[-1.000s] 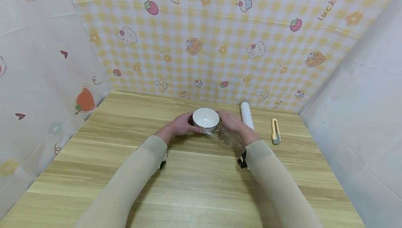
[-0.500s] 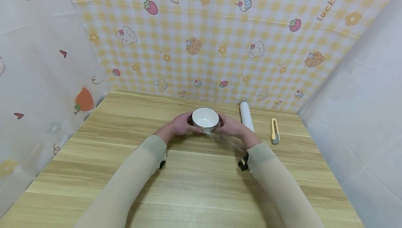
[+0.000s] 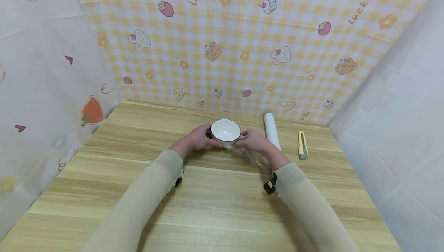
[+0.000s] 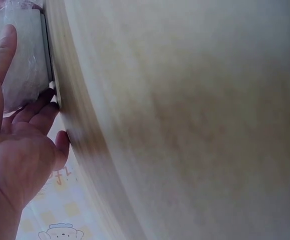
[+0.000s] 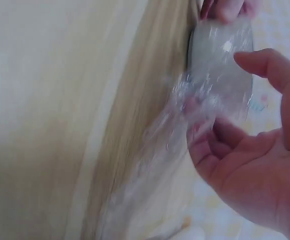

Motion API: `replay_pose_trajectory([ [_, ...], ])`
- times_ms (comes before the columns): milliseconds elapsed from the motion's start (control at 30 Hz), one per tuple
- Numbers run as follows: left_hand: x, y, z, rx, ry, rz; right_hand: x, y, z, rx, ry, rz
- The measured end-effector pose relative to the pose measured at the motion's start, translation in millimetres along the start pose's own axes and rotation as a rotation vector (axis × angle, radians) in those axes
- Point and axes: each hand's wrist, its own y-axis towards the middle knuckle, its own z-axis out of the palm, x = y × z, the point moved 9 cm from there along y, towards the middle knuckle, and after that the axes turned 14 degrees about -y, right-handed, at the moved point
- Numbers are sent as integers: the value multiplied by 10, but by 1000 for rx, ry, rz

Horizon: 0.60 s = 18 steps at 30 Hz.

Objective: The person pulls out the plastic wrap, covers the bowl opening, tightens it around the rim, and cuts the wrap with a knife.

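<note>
A white bowl [image 3: 225, 130] with a dark rim stands upright near the back of the wooden table, and clear cling film [image 5: 150, 150] lies over its outer side. My left hand [image 3: 200, 138] grips the bowl's left side, its thumb [image 4: 4, 52] along the near wall and its fingers round the far side. At the right side, my right hand [image 3: 255, 142] holds the film close to the bowl with curled fingers. Its thumb [image 5: 265, 64] points at the bowl wall. A loose strip of film trails from these fingers toward the right wrist.
Behind the right hand a white roll [image 3: 271, 130] lies on the table [image 3: 215, 205]. Farther right is a yellow utility knife [image 3: 303, 145] with a grey end. A patterned cloth [image 3: 243, 71] rises along the back edge.
The right hand has drawn back from behind the bowl toward its near right side, pulling at the film. The left hand keeps its grip and the bowl stays nearly in place.
</note>
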Motion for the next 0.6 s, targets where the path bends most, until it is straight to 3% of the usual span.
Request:
replay_pose_trajectory([
  [100,0,10,2,-2,1,4,43,16,120,-49,-66,-4],
  [233,-5,13,-7,2,-1,15,21,126,315,-253,-189,13],
  [333,-8,9,-18,3,-3,20,113,30,340,-346,-288,57],
  [400,-15,-6,-27,4,-2,23,204,-89,320,-343,-333,84],
  [467,-11,-12,-32,7,-1,26,297,-210,290,-296,-288,95],
  [600,-22,-23,-18,21,-8,32,301,-290,298,-189,-106,101],
])
